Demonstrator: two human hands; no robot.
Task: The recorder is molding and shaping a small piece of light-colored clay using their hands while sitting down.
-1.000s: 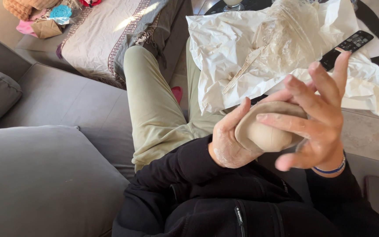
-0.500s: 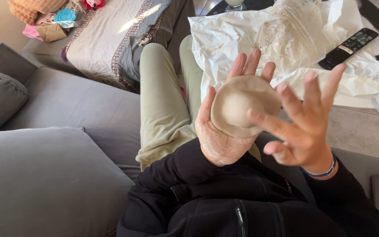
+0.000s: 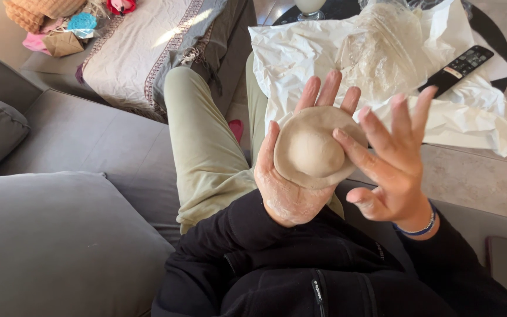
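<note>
We note the clay disc (image 3: 315, 149): matt, smooth, pale. Crumpled white paper (image 3: 300, 58) under a glossy clear plastic bag (image 3: 382, 53). Remote (image 3: 458, 67): black plastic. Sofa cushion (image 3: 54, 246): grey woven cloth. Floor tiles (image 3: 482, 182): smooth, faintly shiny.

we see a clay disc (image 3: 314, 149), pale grey-beige and round, flattened with a shallow dished middle and a thicker, uneven rim. it lies face up and slightly tilted, above the lap, in front of the white wrapping.
</note>
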